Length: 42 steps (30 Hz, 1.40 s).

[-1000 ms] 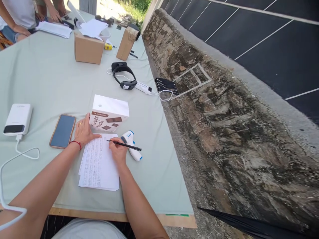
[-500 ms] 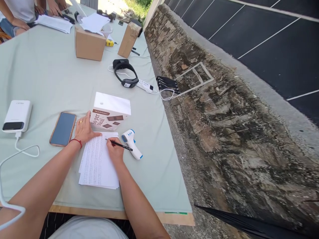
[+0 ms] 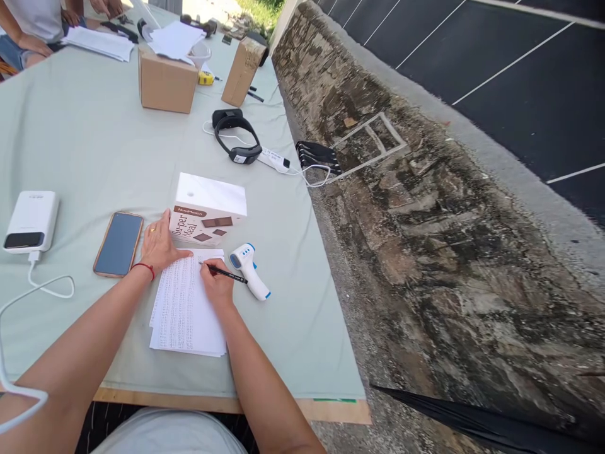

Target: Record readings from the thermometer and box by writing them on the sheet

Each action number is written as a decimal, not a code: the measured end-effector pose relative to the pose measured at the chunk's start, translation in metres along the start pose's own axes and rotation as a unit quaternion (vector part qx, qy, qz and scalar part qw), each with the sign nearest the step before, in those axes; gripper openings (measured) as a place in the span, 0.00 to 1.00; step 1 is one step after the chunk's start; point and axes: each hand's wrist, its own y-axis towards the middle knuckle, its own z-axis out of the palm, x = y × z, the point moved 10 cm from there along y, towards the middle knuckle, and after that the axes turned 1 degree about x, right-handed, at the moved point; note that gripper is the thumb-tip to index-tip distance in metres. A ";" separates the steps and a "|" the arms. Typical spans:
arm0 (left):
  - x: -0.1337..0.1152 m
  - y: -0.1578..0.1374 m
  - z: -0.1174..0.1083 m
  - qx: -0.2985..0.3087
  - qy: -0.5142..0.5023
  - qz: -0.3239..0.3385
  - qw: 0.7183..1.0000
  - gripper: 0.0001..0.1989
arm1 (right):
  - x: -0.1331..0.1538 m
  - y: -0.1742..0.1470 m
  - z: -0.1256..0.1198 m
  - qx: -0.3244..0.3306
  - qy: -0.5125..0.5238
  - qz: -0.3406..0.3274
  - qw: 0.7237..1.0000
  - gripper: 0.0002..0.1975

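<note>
My right hand (image 3: 217, 284) is closed around a black pen (image 3: 227, 272), its tip on the upper part of a stack of paper sheets (image 3: 189, 315). Columns of small handwriting fill the left of the top sheet. My left hand (image 3: 159, 244) lies with fingers stretched out and the thumb on the sheet's top edge. Its fingertips reach the side of a white and brown "Super Meal" box (image 3: 208, 214); whether they touch it I cannot tell. Left of this hand lies a smartphone (image 3: 118, 244). A white infrared thermometer (image 3: 250, 271) rests right of the pen.
A white power bank (image 3: 32, 221) with a cable lies at the left. Farther off are a black headset (image 3: 236, 137), a cardboard box (image 3: 167, 82) and a taller carton (image 3: 242, 70). Another person's hand (image 3: 35, 44) is at the far left. Beyond the table's right edge stands a stone wall (image 3: 401, 208).
The pen and my right hand have shifted very slightly left on the page. My left hand stays in place. The view has tilted slightly.
</note>
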 end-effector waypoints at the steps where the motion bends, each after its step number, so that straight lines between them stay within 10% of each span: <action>1: 0.000 0.000 0.000 0.000 0.000 0.001 1.000 0.65 | 0.001 0.000 0.000 -0.001 0.001 -0.002 1.000 0.10; 42: -0.001 -0.001 -0.004 0.002 -0.007 -0.001 1.000 0.60 | 0.006 0.000 -0.003 -0.019 0.017 -0.002 1.000 0.08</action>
